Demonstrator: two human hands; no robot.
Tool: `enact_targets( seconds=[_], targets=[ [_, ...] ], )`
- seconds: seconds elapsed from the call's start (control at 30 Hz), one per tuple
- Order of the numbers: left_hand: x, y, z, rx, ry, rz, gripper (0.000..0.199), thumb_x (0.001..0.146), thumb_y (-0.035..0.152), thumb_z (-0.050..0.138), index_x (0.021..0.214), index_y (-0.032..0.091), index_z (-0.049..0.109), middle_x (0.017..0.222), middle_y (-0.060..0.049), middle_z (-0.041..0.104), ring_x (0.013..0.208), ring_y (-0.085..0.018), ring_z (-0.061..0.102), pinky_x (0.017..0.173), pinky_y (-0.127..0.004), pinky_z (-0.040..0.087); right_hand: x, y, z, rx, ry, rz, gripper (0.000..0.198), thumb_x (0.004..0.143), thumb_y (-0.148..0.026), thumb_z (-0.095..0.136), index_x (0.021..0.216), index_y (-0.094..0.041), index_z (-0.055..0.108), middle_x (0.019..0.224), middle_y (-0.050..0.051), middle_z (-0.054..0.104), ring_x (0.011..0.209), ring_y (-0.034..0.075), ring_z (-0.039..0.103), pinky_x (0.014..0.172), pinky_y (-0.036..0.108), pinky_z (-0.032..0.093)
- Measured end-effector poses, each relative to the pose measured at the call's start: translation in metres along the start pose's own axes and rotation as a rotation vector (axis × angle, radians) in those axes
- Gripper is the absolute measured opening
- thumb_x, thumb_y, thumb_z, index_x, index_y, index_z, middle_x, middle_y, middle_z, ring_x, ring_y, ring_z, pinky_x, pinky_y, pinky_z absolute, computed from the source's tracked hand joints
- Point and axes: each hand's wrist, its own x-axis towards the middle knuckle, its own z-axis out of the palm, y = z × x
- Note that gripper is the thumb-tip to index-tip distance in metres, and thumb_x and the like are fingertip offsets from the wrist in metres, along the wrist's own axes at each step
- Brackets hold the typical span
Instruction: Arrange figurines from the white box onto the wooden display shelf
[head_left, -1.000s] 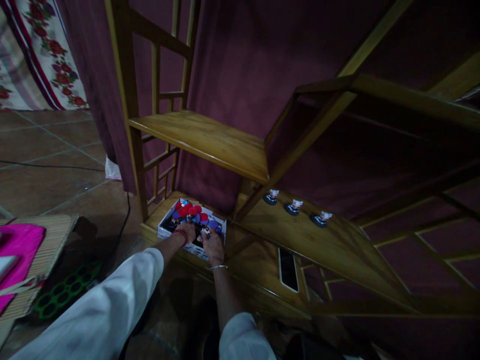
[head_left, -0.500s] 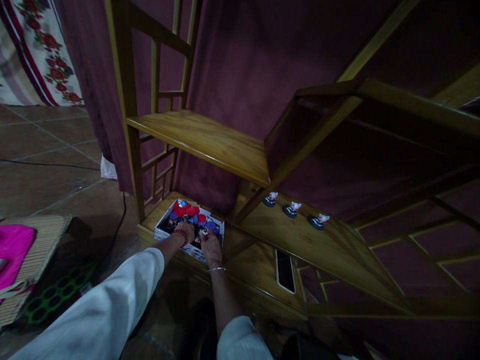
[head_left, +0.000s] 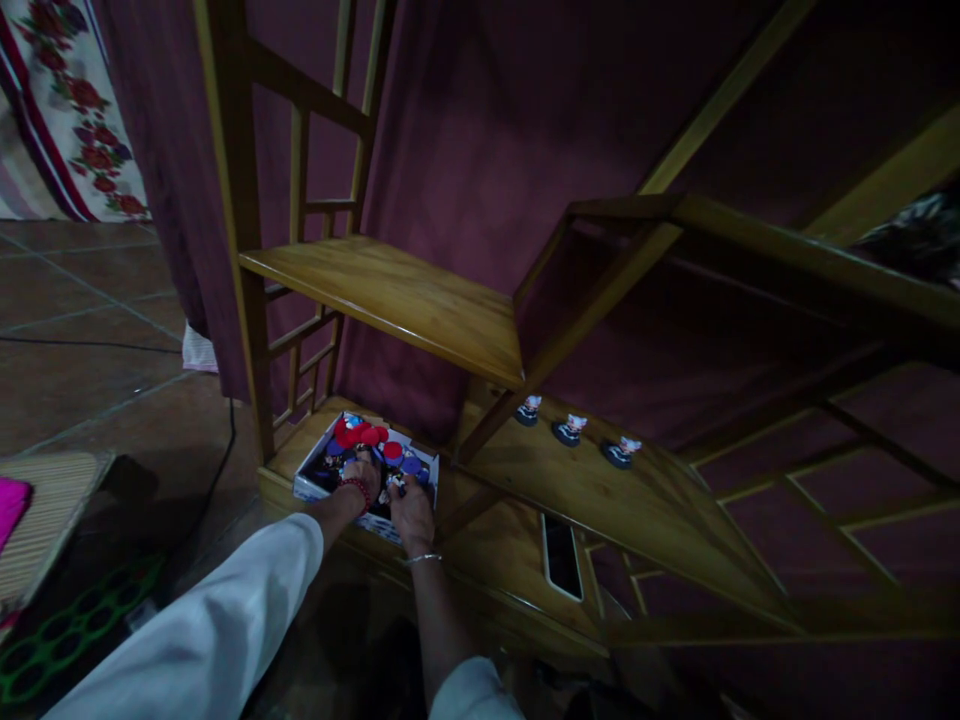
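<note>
A white patterned box (head_left: 304, 488) full of small figurines with red and blue-purple round parts stands on the lowest left board of the wooden shelf. My left hand (head_left: 363, 474), with a red beaded bracelet, reaches into the middle of the box. Its fingers are curled down among the figurines, and what they hold is hidden. At the box's front right, my right hand (head_left: 413, 515), wearing a silver bangle, has its fingertips closed on a small white-and-dark figurine (head_left: 396, 486). Dim light blurs the finer details.
Three small figurines on dark bases, among them the middle figurine (head_left: 571, 430), stand in a row on the right board (head_left: 660, 500). A phone-like dark slab with a white edge (head_left: 562, 556) lies lower down. An upper board (head_left: 405, 300) overhangs the box. A green rack (head_left: 75, 625) rests on the floor.
The whole view has shifted slightly, so the shelf appears a little lower and further left. Both hands remain inside the box, with only small finger movement.
</note>
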Motion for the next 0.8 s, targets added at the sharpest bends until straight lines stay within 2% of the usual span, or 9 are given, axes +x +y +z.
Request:
enact_targets(
  seconds=[0.13,0.33,0.5,0.67,0.8],
  targets=[
    [0.003,0.004,-0.001,0.063,0.011,-0.078,0.043,0.078,0.004,0.029,0.114,0.001,0.052,0.108,-0.027,0.054,0.106,-0.034,0.048,0.074,-0.043,0.045,0.002,0.002,0.003,-0.009,0.010,-0.008,0.031,0.085,-0.034,0.038,0.108,-0.020,0.053,0.101,0.009,0.064,0.095,0.018,0.059,0.074,0.024,0.043],
    [0.009,-0.001,0.000,0.097,-0.004,-0.069,0.041,0.079,0.005,0.031,0.114,0.007,0.053,0.106,-0.022,0.056,0.105,-0.027,0.048,0.077,-0.037,0.044,0.002,0.001,0.002,0.006,0.017,-0.009,0.030,0.084,-0.034,0.039,0.106,-0.019,0.054,0.102,0.009,0.064,0.095,0.018,0.059,0.076,0.025,0.043],
    [0.010,-0.004,0.000,0.108,-0.011,-0.054,0.037,0.078,0.011,0.043,0.113,0.011,0.054,0.108,-0.021,0.055,0.109,-0.028,0.046,0.081,-0.040,0.043,0.002,0.002,0.003,0.011,0.020,-0.012,0.031,0.085,-0.035,0.038,0.107,-0.019,0.053,0.103,0.009,0.064,0.096,0.017,0.059,0.077,0.024,0.043],
    [0.011,-0.003,-0.001,0.113,-0.017,-0.057,0.040,0.077,0.012,0.045,0.117,0.012,0.050,0.115,-0.023,0.050,0.108,-0.030,0.047,0.076,-0.042,0.044,0.000,0.000,0.001,-0.007,0.019,-0.011,0.031,0.085,-0.035,0.037,0.106,-0.019,0.053,0.101,0.009,0.064,0.095,0.017,0.059,0.076,0.024,0.043],
    [0.009,-0.003,-0.005,0.109,-0.008,-0.028,0.043,0.073,0.013,0.053,0.115,0.011,0.050,0.108,-0.022,0.054,0.103,-0.029,0.050,0.078,-0.041,0.043,-0.001,-0.001,-0.001,0.008,0.011,0.006,0.031,0.085,-0.036,0.038,0.106,-0.019,0.054,0.100,0.009,0.064,0.093,0.018,0.060,0.074,0.025,0.043]
  ],
)
